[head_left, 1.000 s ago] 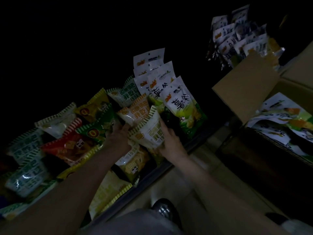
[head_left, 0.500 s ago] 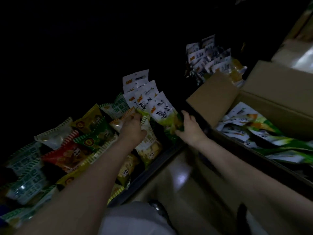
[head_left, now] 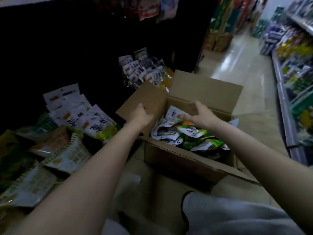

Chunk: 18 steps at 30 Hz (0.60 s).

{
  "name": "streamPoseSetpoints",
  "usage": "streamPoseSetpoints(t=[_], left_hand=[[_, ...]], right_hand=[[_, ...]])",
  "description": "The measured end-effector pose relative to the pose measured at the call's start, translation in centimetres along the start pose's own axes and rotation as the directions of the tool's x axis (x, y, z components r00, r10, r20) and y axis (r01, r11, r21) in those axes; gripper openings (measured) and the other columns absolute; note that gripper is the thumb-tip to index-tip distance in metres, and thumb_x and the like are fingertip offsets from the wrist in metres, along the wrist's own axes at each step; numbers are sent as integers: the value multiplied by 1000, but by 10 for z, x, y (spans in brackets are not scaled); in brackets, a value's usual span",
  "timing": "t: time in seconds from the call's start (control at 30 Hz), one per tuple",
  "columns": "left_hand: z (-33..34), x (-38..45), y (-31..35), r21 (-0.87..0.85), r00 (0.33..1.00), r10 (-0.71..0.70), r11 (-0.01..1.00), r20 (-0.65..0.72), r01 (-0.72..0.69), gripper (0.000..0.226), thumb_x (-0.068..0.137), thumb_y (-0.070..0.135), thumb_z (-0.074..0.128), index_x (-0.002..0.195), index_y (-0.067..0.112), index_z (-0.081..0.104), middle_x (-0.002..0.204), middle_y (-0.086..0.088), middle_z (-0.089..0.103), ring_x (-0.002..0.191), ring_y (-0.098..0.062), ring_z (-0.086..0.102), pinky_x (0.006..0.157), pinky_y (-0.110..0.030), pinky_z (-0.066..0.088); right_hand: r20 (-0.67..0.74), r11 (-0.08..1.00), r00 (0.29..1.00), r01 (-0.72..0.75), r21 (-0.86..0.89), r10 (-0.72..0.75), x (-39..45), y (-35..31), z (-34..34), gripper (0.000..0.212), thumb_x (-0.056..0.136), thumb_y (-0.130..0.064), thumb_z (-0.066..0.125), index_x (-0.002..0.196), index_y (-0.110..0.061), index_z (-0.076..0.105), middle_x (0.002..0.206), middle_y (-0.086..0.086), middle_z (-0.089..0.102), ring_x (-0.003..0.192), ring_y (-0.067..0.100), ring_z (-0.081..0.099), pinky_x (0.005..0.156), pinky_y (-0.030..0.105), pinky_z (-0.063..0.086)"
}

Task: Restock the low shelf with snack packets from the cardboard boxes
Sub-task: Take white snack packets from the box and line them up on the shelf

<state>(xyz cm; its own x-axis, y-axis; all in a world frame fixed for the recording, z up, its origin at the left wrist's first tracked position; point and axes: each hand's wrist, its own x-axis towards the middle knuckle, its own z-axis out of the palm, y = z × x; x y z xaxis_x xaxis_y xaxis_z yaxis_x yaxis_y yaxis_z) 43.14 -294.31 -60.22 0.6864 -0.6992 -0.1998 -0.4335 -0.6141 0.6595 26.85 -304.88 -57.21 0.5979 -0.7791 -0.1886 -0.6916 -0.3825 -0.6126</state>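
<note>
Beside the dark low shelf (head_left: 71, 160), an open cardboard box (head_left: 183, 160) sits on the pale shop floor (head_left: 237, 65), its flaps folded outward. Shelf: already part filled, with white-and-green packets standing in a row (head_left: 88, 119) and striped packets (head_left: 67, 153) lying loose in front. Box: holds a jumbled heap of snack packets (head_left: 191, 134), white tops and green bottoms, overlapping at all angles. Left flap (head_left: 145, 100): stiff corrugated board, pushed back toward the shelf. Left hand (head_left: 141, 116): closed on the edge of that flap, thumb over the top, holding it clear of the opening. Right hand (head_left: 201, 114): spread and empty, palm down, hovering just above the heap with fingers reaching toward the far wall of the box. Handling, as judged: each packet looks light, puffed and soft, with a slick film skin that would slide against its neighbours; contents are probably brittle, so squeezing the belly risks crushing. Best hold seems the flat sealed top edge, pinched, or several tops gathered together.
</note>
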Motion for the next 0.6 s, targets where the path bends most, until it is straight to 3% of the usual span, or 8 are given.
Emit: streamPoseSetpoints(t=[0.1, 0.2, 0.37, 0.6], left_hand=[[26, 0, -2, 205, 987, -88, 977, 132, 59, 55, 90, 41, 55, 134, 16, 38, 132, -10, 50, 117, -30, 51, 91, -34, 44], [38, 1, 3, 435, 999, 34, 901, -37, -15, 52, 89, 50, 51, 132, 24, 41, 123, -7, 57, 112, -28, 55, 77, -30, 42], [50, 4, -14, 362, 980, 142, 928, -140, -83, 53, 88, 52, 49, 132, 24, 43, 123, -4, 59, 110, -27, 56, 79, -32, 46], [102, 27, -46, 100, 986, 147, 985, -85, -138, 61, 89, 40, 53, 142, 19, 32, 140, -9, 44, 128, -27, 39, 103, -37, 38]], right_hand=[[279, 987, 960, 42, -154, 2, 4, 41, 4, 74, 85, -36, 66, 144, -14, 27, 148, 6, 31, 135, 26, 33, 105, 34, 33], [340, 959, 940, 82, -270, 15, 24, 64, 12, 84, 83, -40, 67, 147, -13, 21, 152, 7, 26, 138, 25, 28, 107, 33, 30], [414, 910, 902, 68, -409, 119, 58, 89, 30, 109, 73, -56, 69, 150, -20, 1, 157, 12, 5, 144, 33, 8, 115, 48, 21], [278, 917, 954, 8, -400, 113, 91, 114, 42, 104, 76, -54, 67, 150, -22, 1, 151, 18, 17, 138, 39, 21, 112, 47, 26]])
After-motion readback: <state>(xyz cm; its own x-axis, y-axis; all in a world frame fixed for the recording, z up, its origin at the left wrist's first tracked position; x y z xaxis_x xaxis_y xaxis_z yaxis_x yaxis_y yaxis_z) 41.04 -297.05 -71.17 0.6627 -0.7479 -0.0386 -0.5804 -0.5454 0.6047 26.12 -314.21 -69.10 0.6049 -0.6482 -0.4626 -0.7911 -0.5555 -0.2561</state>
